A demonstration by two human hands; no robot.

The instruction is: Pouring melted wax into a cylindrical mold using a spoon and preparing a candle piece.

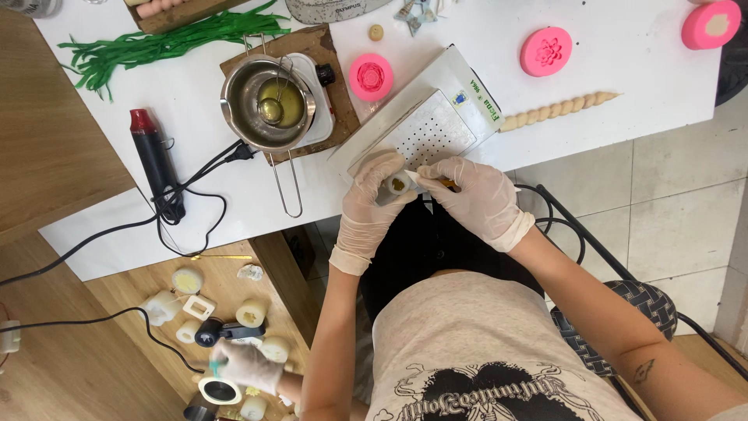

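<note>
My left hand (372,204), in a white glove, is closed around a small whitish cylinder (396,185) whose open end shows a yellowish inside. In my right hand (477,199), also gloved, is a thin tool with a yellow handle (447,184), its tip at the cylinder's opening. Both hands work at the near edge of the white table (623,86), just in front of a white box with a perforated top (436,125).
A steel pot of melted wax (269,101) sits on a small hot plate atop a wooden board. A black heat gun (156,160) and cables lie left. Pink moulds (545,51), green strips (156,47), a twisted beige candle (557,109). Another person's gloved hand (245,365) among small candles below.
</note>
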